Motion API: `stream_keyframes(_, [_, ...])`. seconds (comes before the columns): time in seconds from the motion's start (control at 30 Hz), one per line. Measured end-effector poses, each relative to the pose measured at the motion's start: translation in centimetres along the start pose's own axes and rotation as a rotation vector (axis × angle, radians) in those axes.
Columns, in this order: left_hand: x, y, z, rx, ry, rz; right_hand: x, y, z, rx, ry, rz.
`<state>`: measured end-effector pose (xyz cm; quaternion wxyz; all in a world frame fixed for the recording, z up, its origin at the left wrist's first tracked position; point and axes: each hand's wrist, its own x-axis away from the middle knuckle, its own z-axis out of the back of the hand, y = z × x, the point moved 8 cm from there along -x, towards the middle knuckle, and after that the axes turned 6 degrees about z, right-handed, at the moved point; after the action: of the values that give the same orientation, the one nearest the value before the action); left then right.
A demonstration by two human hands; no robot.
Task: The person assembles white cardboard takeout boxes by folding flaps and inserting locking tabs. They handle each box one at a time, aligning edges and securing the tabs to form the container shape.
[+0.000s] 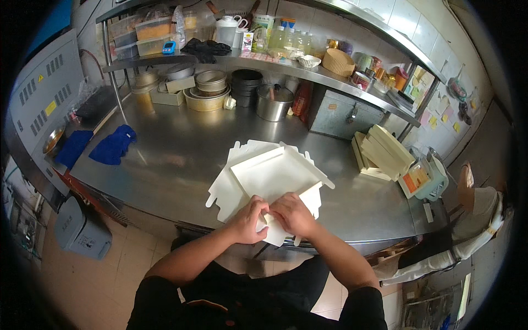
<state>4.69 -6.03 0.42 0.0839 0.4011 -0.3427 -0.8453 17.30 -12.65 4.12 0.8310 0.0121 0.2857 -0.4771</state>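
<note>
A partly folded cream cardboard box (278,173) lies on the steel table in front of me, with some of its side walls standing up. Beneath it are flat, unfolded cardboard blanks (220,190) with notched tabs spreading out past its edges. My left hand (250,221) pinches the box's near corner, fingers bent around the cardboard. Close beside it, my right hand (292,214) grips the same near edge with curled fingers. A small folded flap shows between the two hands; the fingertips partly hide it.
Folded cream boxes (382,151) are stacked at the right, beside a pale green appliance (432,179). Blue cloths (113,144) lie at the left. Round pans (206,99), a lidded pot (274,103) and a grey metal box (344,114) line the back, under a loaded shelf (258,61).
</note>
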Motion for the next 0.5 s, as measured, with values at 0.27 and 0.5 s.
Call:
stream_keyframes(0.27, [0.5,-1.6,-1.2,-0.229,-0.014,0.100,-1.8,4.4,-3.0,-0.138,-0.101,-0.144])
stream_keyframes(0.5, [-0.5,-1.8,-0.7,-0.364,-0.215,0.227,1.7,5.6,-0.6,-0.231,-0.064,-0.093])
